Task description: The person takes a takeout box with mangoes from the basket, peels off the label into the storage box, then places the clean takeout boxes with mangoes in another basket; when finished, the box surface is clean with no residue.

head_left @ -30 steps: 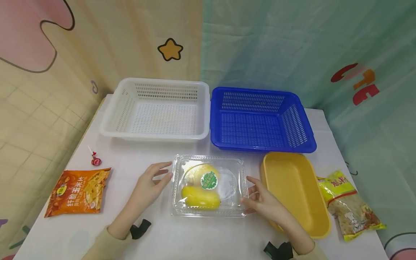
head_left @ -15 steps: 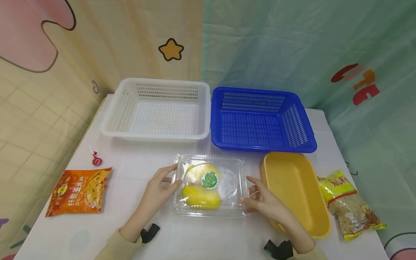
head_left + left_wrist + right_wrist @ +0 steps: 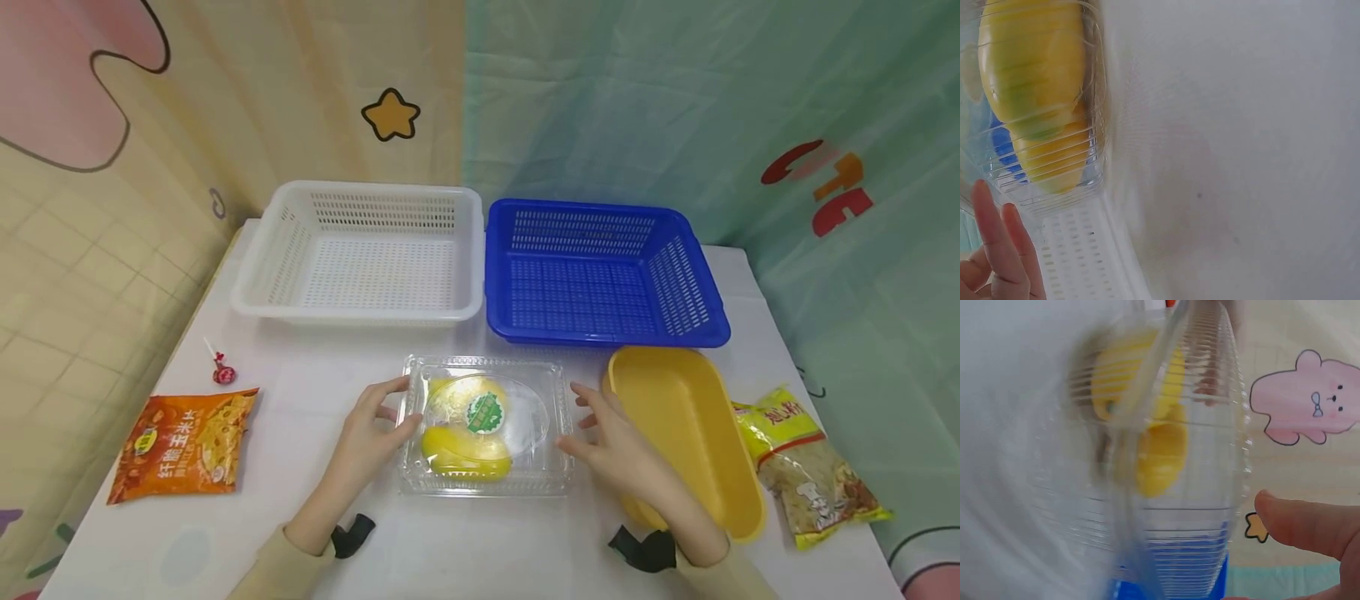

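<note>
A clear plastic clamshell box (image 3: 536,484) lies in front of me on the white table, with a green and white sticker (image 3: 484,413) on its lid. Inside are two yellow mangoes (image 3: 465,452), also seen through the ribbed wall in both wrist views. My left hand (image 3: 371,429) is at the box's left edge, thumb over the rim and index fingertip right beside it. In the left wrist view its fingers (image 3: 997,250) are fairly straight near the box's corner. My right hand (image 3: 618,446) stands just off the right edge, fingers spread, its thumb (image 3: 1300,522) apart from the box.
Behind the box stand a white basket (image 3: 360,315) and a blue basket (image 3: 600,340). A yellow tray (image 3: 690,442) is by my right hand, with a noodle-like food bag (image 3: 813,475) beyond. At left lie an orange snack bag (image 3: 183,446) and a lollipop (image 3: 223,372).
My left hand has moved right to the box's left edge. My right hand, at the right edge before, has drawn slightly away from it. The box stays about where it was.
</note>
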### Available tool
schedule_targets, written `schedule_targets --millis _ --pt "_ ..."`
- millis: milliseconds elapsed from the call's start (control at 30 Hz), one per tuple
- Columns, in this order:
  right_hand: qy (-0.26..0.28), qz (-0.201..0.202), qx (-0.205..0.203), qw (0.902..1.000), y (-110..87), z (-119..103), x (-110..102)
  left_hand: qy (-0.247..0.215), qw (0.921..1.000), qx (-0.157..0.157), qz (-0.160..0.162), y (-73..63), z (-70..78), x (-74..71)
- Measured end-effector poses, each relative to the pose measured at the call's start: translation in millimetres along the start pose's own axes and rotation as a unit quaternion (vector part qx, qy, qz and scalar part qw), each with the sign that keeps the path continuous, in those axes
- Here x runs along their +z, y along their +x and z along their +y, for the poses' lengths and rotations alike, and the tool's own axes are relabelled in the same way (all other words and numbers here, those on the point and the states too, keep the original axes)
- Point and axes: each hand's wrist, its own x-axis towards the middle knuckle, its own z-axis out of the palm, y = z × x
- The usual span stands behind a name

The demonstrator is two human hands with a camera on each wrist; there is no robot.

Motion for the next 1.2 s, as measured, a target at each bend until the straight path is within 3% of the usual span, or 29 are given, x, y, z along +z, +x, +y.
schedule_targets --millis 200,500,967,1200 --pt "-0.055 0.009 -0.058 0.9968 21.0 -35 -12 0.001 1.0 -0.003 0.003 0.8 0.5 1.6" --pt "-0.094 -0.057 -0.125 0.9861 60.4 -63 -4 0.001 0.9999 -0.007 0.012 0.3 0.0 5.5" --pt "-0.17 -0.123 -0.137 0.968 84.9 -72 4 0.015 0.9997 -0.007 0.019 1.1 2.4 4.8" --pt "-0.187 -0.123 -0.14 0.9645 87.9 -72 10 0.011 0.9997 -0.008 0.019 1.5 2.1 5.6"
